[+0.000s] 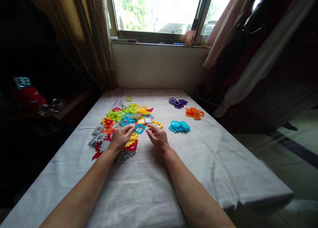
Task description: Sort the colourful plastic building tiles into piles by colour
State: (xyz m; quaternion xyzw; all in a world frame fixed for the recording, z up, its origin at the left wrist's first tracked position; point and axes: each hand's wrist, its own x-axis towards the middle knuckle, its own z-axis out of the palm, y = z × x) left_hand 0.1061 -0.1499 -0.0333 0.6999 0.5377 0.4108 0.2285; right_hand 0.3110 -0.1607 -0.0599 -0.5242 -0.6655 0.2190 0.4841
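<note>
My left hand [121,137] pinches a blue toothed-edge building tile [139,129] with window-like openings, held over the mixed pile. Just right of that tile, my right hand [158,137] has its fingers curved and apart, with nothing visible in them. Around and under my hands lies the mixed pile: lime green tiles [115,114], grey tiles [96,138], yellow tiles [143,110] and red tiles [131,146]. More blue tiles [127,119] sit in the pile beyond my left hand. My hands cover part of the pile.
Separate heaps lie on the right of the cloth-covered table [203,161]: blue tiles [179,126], orange tiles [194,113] and purple tiles [178,103]. One lime green tile [129,99] lies apart at the back. A pink cup [190,37] stands on the window sill.
</note>
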